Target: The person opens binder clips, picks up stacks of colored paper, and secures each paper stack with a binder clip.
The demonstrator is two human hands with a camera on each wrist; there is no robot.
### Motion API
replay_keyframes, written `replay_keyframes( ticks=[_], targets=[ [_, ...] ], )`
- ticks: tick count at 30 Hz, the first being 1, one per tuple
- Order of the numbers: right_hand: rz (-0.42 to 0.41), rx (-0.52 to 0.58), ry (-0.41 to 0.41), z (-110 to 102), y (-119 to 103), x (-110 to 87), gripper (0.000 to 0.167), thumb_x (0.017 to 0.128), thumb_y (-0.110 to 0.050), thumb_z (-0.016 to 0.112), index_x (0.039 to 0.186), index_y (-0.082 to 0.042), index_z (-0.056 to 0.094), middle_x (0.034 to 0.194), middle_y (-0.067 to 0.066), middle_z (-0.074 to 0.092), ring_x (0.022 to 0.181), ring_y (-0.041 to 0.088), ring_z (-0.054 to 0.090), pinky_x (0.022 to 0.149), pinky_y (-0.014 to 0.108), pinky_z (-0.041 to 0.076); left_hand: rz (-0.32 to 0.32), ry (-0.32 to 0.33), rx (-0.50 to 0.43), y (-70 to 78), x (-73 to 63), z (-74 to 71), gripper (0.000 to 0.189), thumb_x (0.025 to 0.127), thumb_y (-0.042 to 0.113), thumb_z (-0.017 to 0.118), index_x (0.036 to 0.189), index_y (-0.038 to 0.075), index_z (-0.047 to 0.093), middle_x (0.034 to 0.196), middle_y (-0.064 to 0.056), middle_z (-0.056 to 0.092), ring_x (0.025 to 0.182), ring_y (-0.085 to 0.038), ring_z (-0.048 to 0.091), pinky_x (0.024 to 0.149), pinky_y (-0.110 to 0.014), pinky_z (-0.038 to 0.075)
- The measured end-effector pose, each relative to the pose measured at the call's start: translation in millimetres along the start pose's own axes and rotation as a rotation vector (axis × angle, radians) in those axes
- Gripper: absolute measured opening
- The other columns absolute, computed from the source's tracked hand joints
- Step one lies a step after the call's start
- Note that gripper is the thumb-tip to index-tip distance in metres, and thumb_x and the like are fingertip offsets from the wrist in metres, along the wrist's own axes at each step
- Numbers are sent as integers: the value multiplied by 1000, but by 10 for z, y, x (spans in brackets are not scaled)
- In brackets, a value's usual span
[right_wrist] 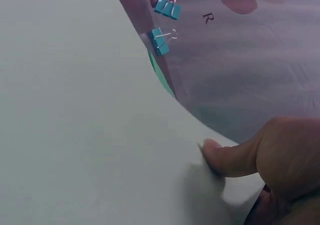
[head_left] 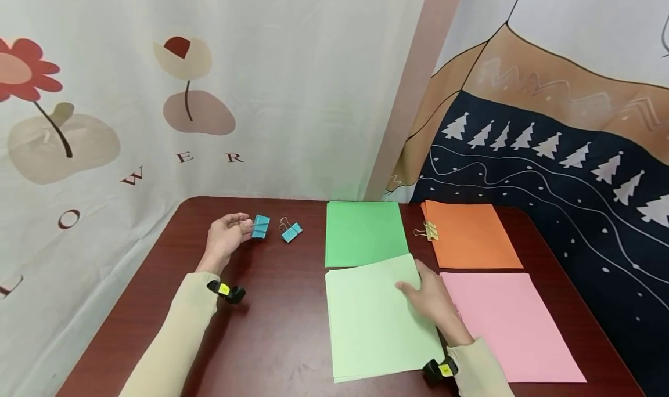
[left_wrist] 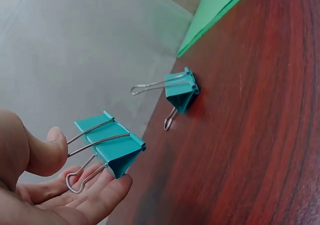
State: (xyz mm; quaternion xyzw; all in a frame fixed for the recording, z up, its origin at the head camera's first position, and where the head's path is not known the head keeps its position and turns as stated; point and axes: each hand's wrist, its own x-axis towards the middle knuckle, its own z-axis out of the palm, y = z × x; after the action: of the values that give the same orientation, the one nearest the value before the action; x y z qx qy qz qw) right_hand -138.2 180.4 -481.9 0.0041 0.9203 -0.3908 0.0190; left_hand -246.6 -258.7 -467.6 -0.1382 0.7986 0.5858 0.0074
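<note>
My left hand (head_left: 223, 238) pinches a teal binder clip (head_left: 260, 227) by its wire handles, thumb on one side and fingers on the other. In the left wrist view the held clip (left_wrist: 112, 144) points away from the palm. A second teal binder clip (head_left: 291, 232) lies on the table just to its right. With its thumb on top and its fingers hidden underneath, my right hand (head_left: 432, 295) grips the right edge of a light green paper stack (head_left: 378, 321). That stack sits slightly turned and fills much of the right wrist view.
Behind the light green stack lies a brighter green paper stack (head_left: 366, 234). An orange paper stack (head_left: 478, 237) at the back right has a yellow binder clip (head_left: 431, 230) on its left edge. Pink paper (head_left: 522, 333) lies right of my right hand. Printed curtains (head_left: 303, 95) border the table (head_left: 282, 333).
</note>
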Motion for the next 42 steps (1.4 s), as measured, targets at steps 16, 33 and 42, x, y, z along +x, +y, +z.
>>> replay_keyframes(
  ticks=[16, 33, 42],
  targets=[
    [51, 172, 16, -106, -53, 21, 55, 99, -21, 69, 149, -10, 48, 140, 20, 61, 115, 33, 63, 96, 51, 51, 25, 47, -90, 153, -261, 51, 40, 105, 16, 59, 142, 3, 55, 131, -17, 63, 95, -2, 70, 97, -32, 58],
    [77, 258, 55, -281, -136, 168, 51, 102, -33, 65, 144, -11, 48, 137, 17, 61, 113, 29, 62, 93, 40, 51, 16, 6, -240, 191, -467, 469, 36, 100, 6, 64, 134, -6, 60, 122, -21, 71, 84, -4, 72, 80, -24, 62],
    [76, 320, 121, -340, -203, 318, 47, 102, -31, 65, 141, -11, 50, 125, 19, 64, 96, 26, 66, 77, 30, 55, 37, -29, -322, 253, -631, 771, 31, 97, -1, 65, 127, -8, 63, 109, -17, 75, 86, -10, 73, 79, -27, 63]
  ],
)
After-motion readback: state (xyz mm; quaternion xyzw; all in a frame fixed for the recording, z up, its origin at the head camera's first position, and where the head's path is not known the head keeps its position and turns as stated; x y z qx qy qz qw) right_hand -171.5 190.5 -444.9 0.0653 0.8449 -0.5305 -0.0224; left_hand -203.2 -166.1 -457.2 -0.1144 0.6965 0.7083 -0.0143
